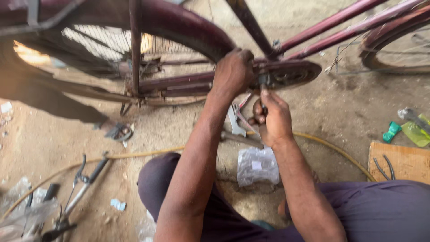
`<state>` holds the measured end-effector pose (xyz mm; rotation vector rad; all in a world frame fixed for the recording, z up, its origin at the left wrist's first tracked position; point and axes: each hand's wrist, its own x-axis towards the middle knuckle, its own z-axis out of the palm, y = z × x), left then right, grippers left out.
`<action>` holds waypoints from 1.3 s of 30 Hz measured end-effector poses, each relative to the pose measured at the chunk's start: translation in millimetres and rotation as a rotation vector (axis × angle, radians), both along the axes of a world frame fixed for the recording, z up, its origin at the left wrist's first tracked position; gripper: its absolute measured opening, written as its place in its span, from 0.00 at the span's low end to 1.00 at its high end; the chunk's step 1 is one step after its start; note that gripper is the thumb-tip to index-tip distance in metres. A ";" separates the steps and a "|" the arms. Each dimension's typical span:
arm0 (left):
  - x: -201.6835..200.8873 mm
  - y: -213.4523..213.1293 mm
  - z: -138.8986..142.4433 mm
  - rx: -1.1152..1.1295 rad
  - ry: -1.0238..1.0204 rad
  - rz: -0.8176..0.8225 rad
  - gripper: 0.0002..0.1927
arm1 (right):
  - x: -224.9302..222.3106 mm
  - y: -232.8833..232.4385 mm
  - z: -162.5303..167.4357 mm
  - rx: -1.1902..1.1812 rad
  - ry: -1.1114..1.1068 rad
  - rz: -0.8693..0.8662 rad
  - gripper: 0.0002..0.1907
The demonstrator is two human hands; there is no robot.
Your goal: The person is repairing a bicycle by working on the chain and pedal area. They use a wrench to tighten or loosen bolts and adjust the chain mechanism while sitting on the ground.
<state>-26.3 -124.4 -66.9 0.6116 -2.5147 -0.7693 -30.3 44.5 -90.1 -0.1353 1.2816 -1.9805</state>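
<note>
A maroon bicycle point(188, 27) stands on a dirt floor, its chain guard point(291, 74) at the middle. My left hand point(233, 71) is closed over the left end of the chain guard, by the crank. Just below it, my right hand point(273, 118) grips a thin dark tool point(263, 92) whose tip points up at the guard's underside. A silver wrench point(235, 121) and a hammer point(242, 139) lie on the ground under my hands.
A clear plastic bag of small parts point(257, 166) lies between my knees. A yellow hose point(148, 152) runs across the floor. Handlebar parts with brake levers point(78, 188) lie at left. A wooden board point(401, 161) and green bottle point(416, 132) sit right.
</note>
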 end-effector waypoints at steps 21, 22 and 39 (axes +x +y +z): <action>24.6 -5.8 6.3 -0.035 0.003 -0.028 0.09 | 21.8 -25.4 -18.7 0.135 0.019 0.109 0.13; 28.0 -6.9 6.9 -0.027 0.023 -0.016 0.08 | 18.9 -21.8 -19.5 0.162 0.023 0.116 0.13; 53.8 -19.5 11.9 0.126 -0.144 -0.054 0.12 | 39.8 -58.1 -70.0 0.024 0.075 -0.099 0.13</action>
